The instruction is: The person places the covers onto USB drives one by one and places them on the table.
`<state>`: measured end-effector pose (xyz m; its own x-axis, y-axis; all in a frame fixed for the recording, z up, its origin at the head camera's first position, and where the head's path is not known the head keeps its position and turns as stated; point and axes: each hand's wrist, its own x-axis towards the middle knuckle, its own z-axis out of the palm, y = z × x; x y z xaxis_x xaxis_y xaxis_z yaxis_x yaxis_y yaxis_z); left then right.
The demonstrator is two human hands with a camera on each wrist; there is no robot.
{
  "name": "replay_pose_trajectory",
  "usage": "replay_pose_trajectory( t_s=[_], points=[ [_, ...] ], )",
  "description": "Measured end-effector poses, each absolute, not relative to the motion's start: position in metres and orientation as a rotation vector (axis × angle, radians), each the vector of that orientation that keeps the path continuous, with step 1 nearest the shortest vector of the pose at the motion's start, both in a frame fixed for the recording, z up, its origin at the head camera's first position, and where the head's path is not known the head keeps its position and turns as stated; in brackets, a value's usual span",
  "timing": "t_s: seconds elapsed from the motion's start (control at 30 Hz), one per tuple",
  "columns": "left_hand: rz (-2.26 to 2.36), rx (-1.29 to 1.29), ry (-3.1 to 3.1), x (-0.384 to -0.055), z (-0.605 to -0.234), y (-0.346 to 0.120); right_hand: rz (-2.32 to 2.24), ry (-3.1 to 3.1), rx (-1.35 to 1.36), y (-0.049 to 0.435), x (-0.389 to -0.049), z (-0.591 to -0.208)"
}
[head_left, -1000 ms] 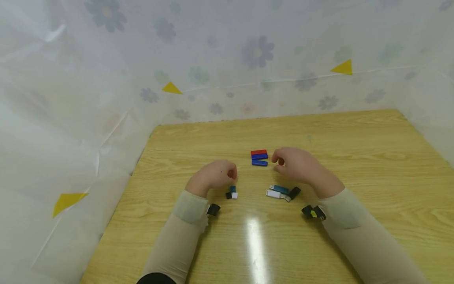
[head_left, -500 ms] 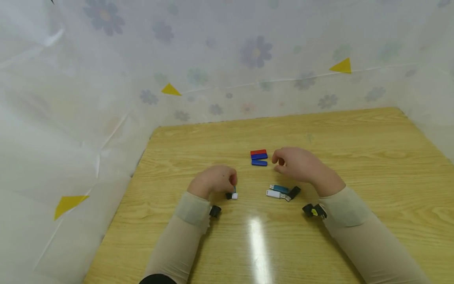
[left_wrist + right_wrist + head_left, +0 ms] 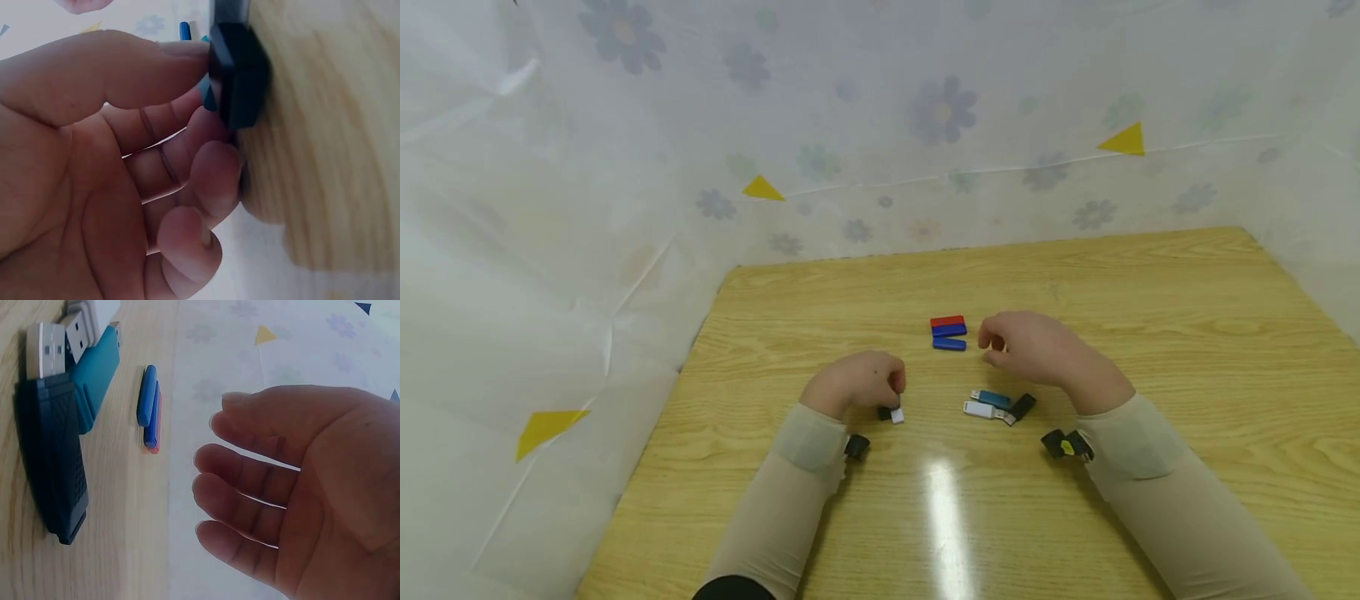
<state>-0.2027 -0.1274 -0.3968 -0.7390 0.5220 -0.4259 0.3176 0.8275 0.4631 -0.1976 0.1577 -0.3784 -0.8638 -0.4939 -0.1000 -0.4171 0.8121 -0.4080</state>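
Note:
My left hand (image 3: 861,382) is low over a small cluster of USB stick caps, fingers curled. It pinches a teal cap (image 3: 207,95) between thumb and index finger; the fingers mostly hide it. Against the thumb tip in the left wrist view sits a black cap (image 3: 240,78). A white cap (image 3: 898,416) lies beside it, slightly turned. My right hand (image 3: 1030,346) hovers with loosely bent fingers, holding nothing. Near it lie uncapped USB sticks: teal (image 3: 995,400), white (image 3: 979,409) and black (image 3: 1022,407), metal plugs showing.
Further back on the wooden table (image 3: 820,300) lie a red bar (image 3: 947,320), a dark blue bar (image 3: 949,330) and a lighter blue bar (image 3: 949,344), close together. A flowered plastic sheet (image 3: 865,108) hangs behind the table's far edge.
My left hand has moved down toward me onto the caps, covering the teal one. The white cap has turned slightly. My right hand has stayed almost still.

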Motion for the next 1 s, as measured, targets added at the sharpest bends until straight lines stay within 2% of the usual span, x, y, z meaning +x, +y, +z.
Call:
replay_pose_trajectory(
  t_s=[0.33, 1.0],
  points=[
    [0.44, 0.631, 2.496, -0.203, -0.399, -0.125, -0.518, 2.729, -0.76, 0.155, -0.197, -0.384],
    [0.683, 0.628, 2.759, -0.21, -0.394, -0.116, -0.474, 2.638, -0.752, 0.155, -0.195, -0.387]
  ],
)
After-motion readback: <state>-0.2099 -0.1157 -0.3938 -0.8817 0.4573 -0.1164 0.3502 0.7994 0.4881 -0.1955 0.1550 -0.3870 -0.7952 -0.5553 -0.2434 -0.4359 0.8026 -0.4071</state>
